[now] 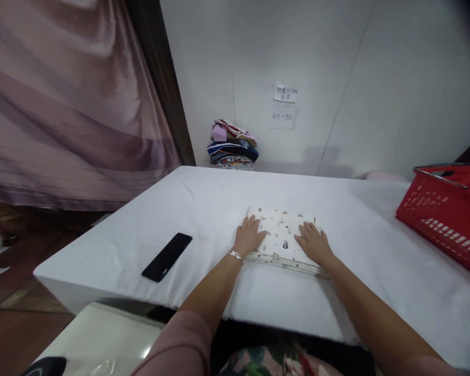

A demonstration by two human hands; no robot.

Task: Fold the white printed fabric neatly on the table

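Note:
A folded white cloth [280, 235] with small printed figures lies flat in several layers on the white-covered table. My left hand [249, 235] rests on its left side with the fingers spread. On the right side of the cloth lies my right hand [313, 243], palm down and fingers stretched out. Neither hand grips anything. A silvery bracelet [237, 256] circles my left wrist. What the cloth is, a garment or a plain sheet, I cannot tell.
A black phone [166, 257] lies to the left on the table [203, 198]. The red basket [450, 209] stands at the right edge. Behind the table's far edge is a stack of folded clothes [233, 146]. Paper notes [282, 116] hang on the wall.

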